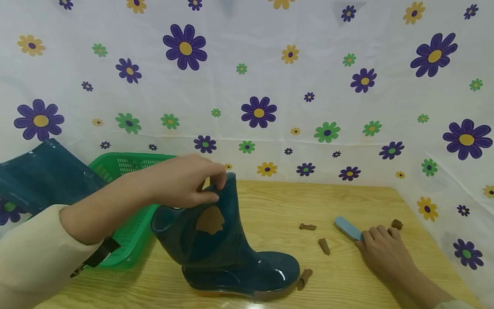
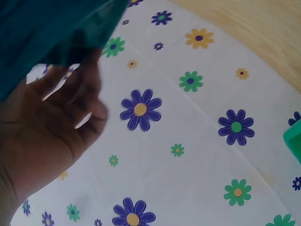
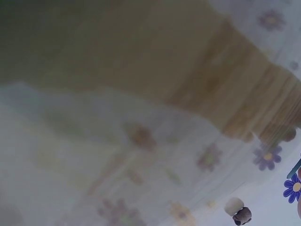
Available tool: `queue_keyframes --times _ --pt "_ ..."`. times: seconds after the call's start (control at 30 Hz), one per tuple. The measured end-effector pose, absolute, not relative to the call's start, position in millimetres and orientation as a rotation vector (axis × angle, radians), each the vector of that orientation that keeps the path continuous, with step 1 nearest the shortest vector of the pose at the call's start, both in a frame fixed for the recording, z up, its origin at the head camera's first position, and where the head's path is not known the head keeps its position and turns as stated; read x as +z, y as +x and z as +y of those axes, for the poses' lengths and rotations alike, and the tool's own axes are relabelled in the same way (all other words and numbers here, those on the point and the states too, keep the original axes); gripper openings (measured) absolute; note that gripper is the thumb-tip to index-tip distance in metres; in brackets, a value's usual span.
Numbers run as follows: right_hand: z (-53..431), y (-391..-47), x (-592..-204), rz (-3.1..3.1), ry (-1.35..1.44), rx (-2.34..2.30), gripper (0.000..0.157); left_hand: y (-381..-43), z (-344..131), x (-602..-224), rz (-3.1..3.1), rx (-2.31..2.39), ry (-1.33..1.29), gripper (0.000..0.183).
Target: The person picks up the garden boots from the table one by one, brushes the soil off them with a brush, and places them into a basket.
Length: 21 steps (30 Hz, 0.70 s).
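A dark teal rubber boot (image 1: 220,253) stands on the table, toe to the right, with a brown patch (image 1: 210,220) stuck on its shaft. My left hand (image 1: 189,178) pinches the upper edge of that shaft between thumb and fingers. In the left wrist view, the fingers of the left hand (image 2: 61,110) meet the teal boot (image 2: 51,33) at its edge. Over on the right, my right hand (image 1: 386,251) grips one end of a light blue brush (image 1: 348,228), whose bristles face down along the near side. The right wrist view is mostly blurred.
A green plastic basket (image 1: 131,253) stands behind the left forearm, with another teal boot (image 1: 50,180) leaning out of it. Several curled brown pieces lie on the wood table (image 1: 278,214), one brown piece (image 1: 304,279) by the boot's toe. A flowered sheet (image 1: 231,86) hangs behind.
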State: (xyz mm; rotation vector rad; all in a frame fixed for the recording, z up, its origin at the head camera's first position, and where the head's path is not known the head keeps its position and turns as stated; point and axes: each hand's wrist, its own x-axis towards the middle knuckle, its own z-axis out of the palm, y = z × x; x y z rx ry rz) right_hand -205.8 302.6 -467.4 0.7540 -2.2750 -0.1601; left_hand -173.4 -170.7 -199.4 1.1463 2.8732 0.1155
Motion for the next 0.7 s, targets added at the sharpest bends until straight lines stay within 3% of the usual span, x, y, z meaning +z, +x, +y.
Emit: queue_keyframes --times 0.13,0.33,0.5,0.7 --pt "303.1 -206.1 -468.2 -2.264 0.756 -0.169 0.063 -166.8 -179.9 -187.4 2.674 0.185 1.020 0.052" --pt "303.0 -206.6 -466.7 -2.281 0.748 -0.166 0.063 -157.8 -183.0 -184.7 2.663 0.243 1.001 0.062" --pt "302.3 -205.1 -466.3 -2.275 0.748 -0.162 0.064 -157.9 -188.6 -198.8 2.911 0.179 0.944 0.060" --pt "302.4 -204.6 -465.6 -2.291 0.741 -0.169 0.063 -169.6 -201.7 -235.1 3.239 0.016 0.804 0.031"
